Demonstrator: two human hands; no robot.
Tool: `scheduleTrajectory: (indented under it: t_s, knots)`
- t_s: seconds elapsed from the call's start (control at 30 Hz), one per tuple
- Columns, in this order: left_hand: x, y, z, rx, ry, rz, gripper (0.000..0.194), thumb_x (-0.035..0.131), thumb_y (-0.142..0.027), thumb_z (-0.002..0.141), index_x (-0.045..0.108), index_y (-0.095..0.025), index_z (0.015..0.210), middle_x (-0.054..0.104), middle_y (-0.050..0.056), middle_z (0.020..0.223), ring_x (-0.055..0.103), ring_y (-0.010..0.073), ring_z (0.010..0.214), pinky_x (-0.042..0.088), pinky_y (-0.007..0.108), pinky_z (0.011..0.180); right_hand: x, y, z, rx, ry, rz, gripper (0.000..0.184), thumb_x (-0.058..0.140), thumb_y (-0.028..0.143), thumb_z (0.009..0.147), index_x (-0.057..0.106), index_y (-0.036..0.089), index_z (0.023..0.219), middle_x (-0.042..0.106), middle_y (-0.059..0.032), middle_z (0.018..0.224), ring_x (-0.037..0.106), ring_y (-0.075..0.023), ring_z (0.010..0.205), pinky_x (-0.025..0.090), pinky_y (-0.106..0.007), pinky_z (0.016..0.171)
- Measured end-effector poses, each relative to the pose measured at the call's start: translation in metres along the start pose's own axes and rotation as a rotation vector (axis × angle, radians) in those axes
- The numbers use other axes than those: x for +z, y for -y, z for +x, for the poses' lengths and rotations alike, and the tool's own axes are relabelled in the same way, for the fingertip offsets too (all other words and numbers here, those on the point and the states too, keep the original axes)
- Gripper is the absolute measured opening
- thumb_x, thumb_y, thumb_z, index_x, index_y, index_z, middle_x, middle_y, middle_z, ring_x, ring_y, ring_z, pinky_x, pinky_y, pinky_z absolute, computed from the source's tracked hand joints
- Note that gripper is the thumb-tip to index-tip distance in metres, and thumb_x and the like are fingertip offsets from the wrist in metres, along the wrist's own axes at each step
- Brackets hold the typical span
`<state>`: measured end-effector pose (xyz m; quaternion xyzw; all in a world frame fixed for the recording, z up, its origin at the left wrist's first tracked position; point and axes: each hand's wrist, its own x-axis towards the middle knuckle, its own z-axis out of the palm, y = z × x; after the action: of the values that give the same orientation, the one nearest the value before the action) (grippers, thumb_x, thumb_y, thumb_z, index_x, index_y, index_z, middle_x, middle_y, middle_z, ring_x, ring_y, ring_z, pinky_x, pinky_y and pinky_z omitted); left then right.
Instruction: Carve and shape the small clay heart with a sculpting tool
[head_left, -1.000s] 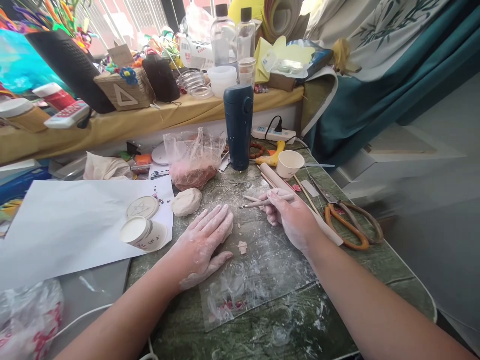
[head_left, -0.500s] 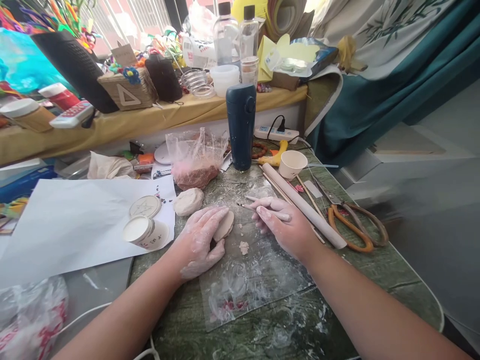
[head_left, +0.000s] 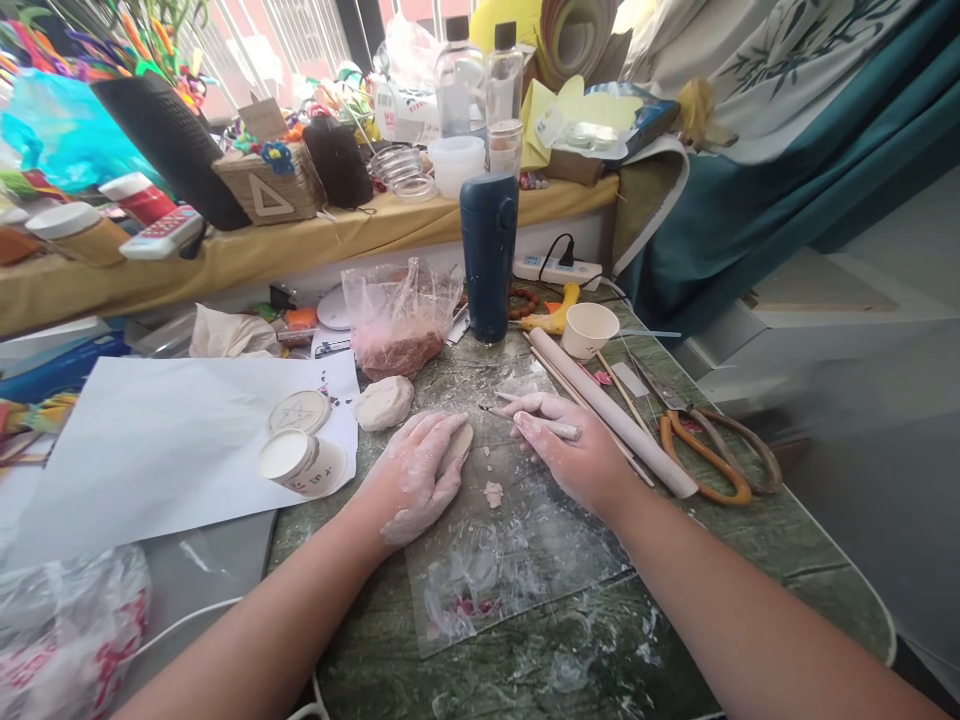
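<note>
Dusted with white powder, my left hand (head_left: pixel 421 472) curls over a flat pale clay disc (head_left: pixel 459 455), its thumb at the near side; much of the disc is hidden under the fingers. My right hand (head_left: pixel 568 438) is closed around a slim pale modelling tool (head_left: pixel 556 428) whose dark, pointed tip aims left, short of the disc. Small clay crumbs (head_left: pixel 493 494) lie between the hands on a powdery clear sheet (head_left: pixel 525 560). Beyond my left hand sits a rounded lump of clay (head_left: pixel 384 403).
To the right lie a rolling pin (head_left: pixel 611 410), thin sticks and scissors (head_left: pixel 705 450) near a paper cup (head_left: pixel 591 330). A dark blue flask (head_left: pixel 489 260) and bagged reddish clay (head_left: pixel 397 335) stand behind. On the left, white paper (head_left: pixel 172 450) carries another cup (head_left: pixel 300 462) and a star-marked disc (head_left: pixel 300 411).
My left hand has slid further over the clay disc, covering more of it. My right hand keeps the tool in nearly the same pose. The whole view has shifted slightly.
</note>
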<state>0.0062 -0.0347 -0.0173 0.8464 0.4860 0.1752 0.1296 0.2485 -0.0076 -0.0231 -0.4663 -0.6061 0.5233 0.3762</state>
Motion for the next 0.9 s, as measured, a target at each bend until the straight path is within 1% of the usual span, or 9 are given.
scheduleTrajectory:
  t_s: [0.13,0.27,0.37,0.53,0.6,0.67,0.73,0.8,0.9]
  knots:
    - [-0.0015,-0.0005,0.0006,-0.051,-0.017,-0.031,0.044,0.054,-0.029,0.098,0.051,-0.016,0.140,0.062,0.014,0.133,0.057,0.0299,0.125,0.048,0.051,0.110,0.0004,-0.0015,0.0006,0.034,0.002,0.021,0.031,0.059,0.048,0.097,0.073,0.023,0.110,0.071,-0.0041,0.087,0.065,-0.0202,0.075,0.052,-0.030,0.065]
    - [-0.0018,-0.0017,0.0001,-0.052,-0.043,-0.066,0.039,0.055,-0.021,0.092,0.057,-0.018,0.131,0.065,0.011,0.126,0.060,0.0275,0.120,0.049,0.047,0.108,-0.0002,-0.0031,0.0018,0.027,-0.004,0.024,0.032,0.060,0.048,0.097,0.074,0.023,0.110,0.070,-0.0043,0.088,0.065,-0.0198,0.076,0.052,-0.030,0.066]
    - [-0.0024,-0.0030,-0.0009,-0.048,-0.047,-0.072,0.042,0.057,-0.016,0.086,0.058,-0.019,0.128,0.066,0.010,0.123,0.061,0.0276,0.117,0.050,0.047,0.106,-0.0006,-0.0051,0.0031,0.050,0.000,0.038,0.031,0.060,0.047,0.097,0.074,0.024,0.112,0.070,-0.0037,0.086,0.064,-0.0194,0.074,0.051,-0.030,0.064]
    - [-0.0015,-0.0024,-0.0014,-0.021,-0.052,-0.079,0.041,0.056,-0.017,0.089,0.056,-0.020,0.130,0.066,0.010,0.121,0.061,0.0265,0.115,0.051,0.046,0.104,-0.0004,-0.0077,0.0042,0.052,0.005,0.067,0.031,0.061,0.047,0.097,0.074,0.025,0.112,0.069,-0.0029,0.085,0.063,-0.0186,0.072,0.049,-0.030,0.063]
    - [-0.0007,-0.0018,-0.0021,-0.017,-0.052,-0.064,0.042,0.057,-0.019,0.090,0.054,-0.020,0.132,0.063,0.011,0.129,0.058,0.0279,0.122,0.049,0.048,0.108,-0.0003,-0.0083,0.0046,0.056,0.008,0.083,0.031,0.061,0.048,0.096,0.074,0.024,0.112,0.068,-0.0029,0.085,0.062,-0.0182,0.072,0.049,-0.030,0.063]
    - [0.0000,-0.0016,-0.0035,-0.047,-0.062,-0.012,0.048,0.064,-0.028,0.090,0.052,-0.022,0.136,0.056,0.013,0.141,0.052,0.0325,0.132,0.043,0.055,0.114,-0.0004,-0.0088,0.0054,0.074,0.007,0.110,0.031,0.061,0.048,0.096,0.074,0.024,0.110,0.068,-0.0028,0.084,0.061,-0.0176,0.071,0.048,-0.029,0.061]
    - [0.0007,-0.0014,-0.0051,-0.097,-0.067,0.052,0.058,0.069,-0.037,0.088,0.050,-0.023,0.141,0.050,0.013,0.147,0.047,0.0364,0.136,0.037,0.061,0.117,-0.0007,-0.0091,0.0064,0.096,0.001,0.138,0.030,0.062,0.048,0.096,0.073,0.023,0.109,0.067,-0.0026,0.083,0.060,-0.0169,0.069,0.047,-0.028,0.060]
    - [0.0016,-0.0007,-0.0063,-0.139,-0.070,0.083,0.062,0.069,-0.039,0.089,0.048,-0.023,0.144,0.050,0.014,0.145,0.048,0.0369,0.134,0.038,0.062,0.115,-0.0011,-0.0089,0.0073,0.117,0.000,0.152,0.030,0.062,0.049,0.096,0.073,0.023,0.108,0.067,-0.0021,0.082,0.059,-0.0161,0.067,0.046,-0.028,0.059]
    - [0.0017,0.0021,-0.0068,-0.140,-0.078,0.051,0.060,0.067,-0.035,0.090,0.046,-0.020,0.145,0.054,0.015,0.138,0.051,0.0349,0.129,0.044,0.059,0.112,-0.0016,-0.0082,0.0079,0.129,0.006,0.154,0.029,0.062,0.048,0.096,0.073,0.023,0.107,0.067,-0.0018,0.082,0.059,-0.0155,0.067,0.046,-0.027,0.059]
